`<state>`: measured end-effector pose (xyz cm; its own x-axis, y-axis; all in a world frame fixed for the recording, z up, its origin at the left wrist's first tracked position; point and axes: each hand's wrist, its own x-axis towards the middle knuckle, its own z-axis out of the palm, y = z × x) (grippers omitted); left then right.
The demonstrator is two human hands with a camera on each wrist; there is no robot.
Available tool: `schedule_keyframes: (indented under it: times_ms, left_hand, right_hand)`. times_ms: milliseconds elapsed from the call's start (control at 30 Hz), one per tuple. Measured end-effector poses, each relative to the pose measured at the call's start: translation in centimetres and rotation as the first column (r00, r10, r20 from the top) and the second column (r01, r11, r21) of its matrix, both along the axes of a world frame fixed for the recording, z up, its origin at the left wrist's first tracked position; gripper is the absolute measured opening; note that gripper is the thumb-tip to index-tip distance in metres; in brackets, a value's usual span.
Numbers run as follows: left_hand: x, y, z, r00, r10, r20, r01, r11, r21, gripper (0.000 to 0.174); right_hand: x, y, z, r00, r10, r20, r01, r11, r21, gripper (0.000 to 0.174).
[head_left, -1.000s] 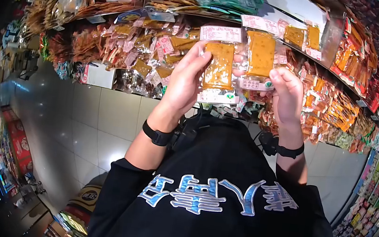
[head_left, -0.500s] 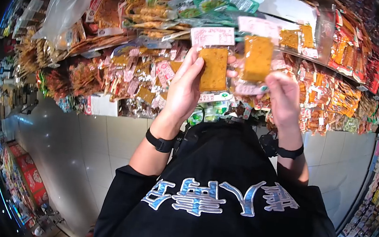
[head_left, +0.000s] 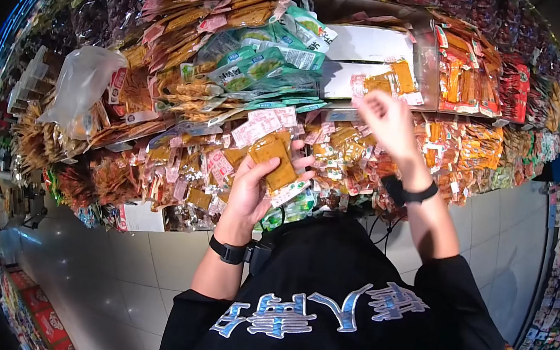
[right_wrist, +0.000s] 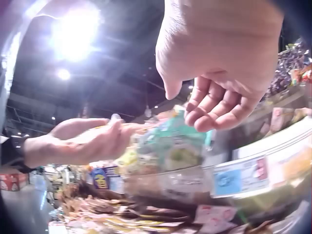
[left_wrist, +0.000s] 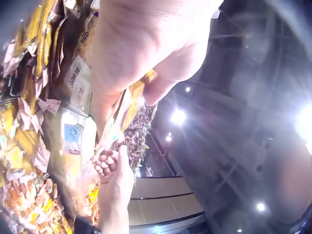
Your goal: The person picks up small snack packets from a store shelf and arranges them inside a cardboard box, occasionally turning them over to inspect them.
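Note:
My left hand (head_left: 250, 189) holds a clear snack packet (head_left: 273, 159) with a flat orange-brown slab inside and a pink-and-white label on top. Its thumb lies across the packet's front, and the other fingers show past the right edge. Farther right, my right hand (head_left: 390, 122) hovers at the front of a display box, with loosely bent fingers and nothing between them in the right wrist view. Just beyond its fingertips, similar orange-brown packets (head_left: 404, 77) lie in the box on a white lining (head_left: 362, 45).
Green snack pouches (head_left: 258, 67) are piled left of the box, beside a translucent plastic bag (head_left: 84, 91). Red-trimmed packets (head_left: 463, 75) fill the section to the right. More small packets (head_left: 339, 151) cover the lower front tier. Tiled floor (head_left: 126, 261) lies below the shelf.
My right hand has moved up to the display box and no longer holds its snack packet. My left hand has lowered and moved left with its packet, which is now tilted.

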<state>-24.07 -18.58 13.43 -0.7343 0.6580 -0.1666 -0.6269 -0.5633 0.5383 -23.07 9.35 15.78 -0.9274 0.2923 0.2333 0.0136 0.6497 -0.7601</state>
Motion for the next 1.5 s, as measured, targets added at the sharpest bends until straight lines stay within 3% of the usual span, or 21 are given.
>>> schedule_keyframes:
  times_ms: [67, 100, 167, 267, 467, 567, 667, 733, 833, 933, 1000, 1100, 1233, 1500]
  left_hand:
    - [0.3, -0.1, -0.1, 1.0, -0.001, -0.018, 0.001, 1.0, -0.026, 0.05]
    - [0.5, -0.2, -0.3, 1.0, -0.007, -0.015, 0.007, 1.0, -0.025, 0.05]
    - [0.8, -0.4, -0.6, 1.0, -0.018, -0.011, 0.017, 1.0, -0.023, 0.05]
    - [1.2, -0.6, -0.8, 0.999, -0.044, -0.011, 0.044, 0.999, -0.03, 0.045]
    - [1.8, -0.6, 0.0, 0.993, -0.035, -0.114, 0.017, 0.988, -0.156, 0.051]
    - [1.9, -0.8, -0.3, 0.992, -0.044, -0.122, 0.023, 0.985, -0.169, 0.051]
    - [2.0, -0.5, 0.0, 0.992, -0.054, -0.115, 0.033, 0.984, -0.173, 0.052]
    - [2.0, -0.5, 0.3, 0.99, -0.07, -0.126, 0.045, 0.98, -0.191, 0.052]
    - [2.1, -0.2, 0.3, 0.988, -0.084, -0.13, 0.052, 0.97, -0.236, 0.058]
    - [2.2, 0.1, 0.0, 0.988, -0.098, -0.122, 0.063, 0.963, -0.261, 0.061]
    - [2.2, 0.3, 0.1, 0.987, -0.103, -0.122, 0.07, 0.966, -0.249, 0.058]
    - [2.4, 0.4, 0.2, 0.988, -0.098, -0.121, 0.07, 0.973, -0.218, 0.052]
    - [2.5, 0.4, -0.1, 0.992, -0.079, -0.098, 0.055, 0.971, -0.231, 0.05]
    - [2.7, 0.3, -0.4, 0.993, -0.077, -0.09, 0.054, 0.971, -0.232, 0.052]
  right_hand:
    - [-3.0, 5.3, -2.2, 0.999, -0.019, -0.026, 0.025, 0.974, 0.226, 0.024]
    - [-4.4, 7.9, -3.3, 0.994, 0.028, 0.109, -0.073, 0.897, 0.436, 0.035]
    - [-5.8, 10.1, -5.2, 0.979, 0.074, 0.191, -0.176, 0.778, 0.603, 0.056]
    - [-8.0, 11.5, -5.4, 0.889, 0.092, 0.449, -0.384, 0.685, 0.619, 0.074]
    - [-8.5, 10.8, -3.3, 0.854, -0.111, 0.508, -0.347, 0.607, 0.715, 0.061]
    - [-8.6, 11.9, -3.3, 0.905, -0.044, 0.423, -0.297, 0.646, 0.704, 0.047]
    - [-8.0, 12.7, -3.2, 0.98, 0.035, 0.197, -0.162, 0.711, 0.685, 0.041]
    - [-7.6, 12.8, -2.7, 0.989, -0.067, 0.134, 0.008, 0.915, 0.404, 0.041]
    - [-7.2, 13.1, -2.8, 0.989, -0.138, -0.047, 0.14, 0.989, 0.047, 0.042]
    - [-7.1, 13.3, -3.2, 0.974, -0.191, -0.121, 0.157, 0.957, -0.243, 0.037]
    - [-7.5, 13.4, -3.5, 0.969, -0.19, -0.158, 0.091, 0.868, -0.487, 0.034]
    - [-6.6, 12.1, -2.5, 0.977, -0.192, -0.089, 0.083, 0.733, -0.675, 0.033]
    - [-6.3, 10.7, -2.3, 0.968, -0.198, -0.157, 0.08, 0.829, -0.553, 0.031]
    - [-6.9, 12.3, -4.1, 0.966, -0.256, -0.04, 0.16, 0.709, -0.687, 0.027]
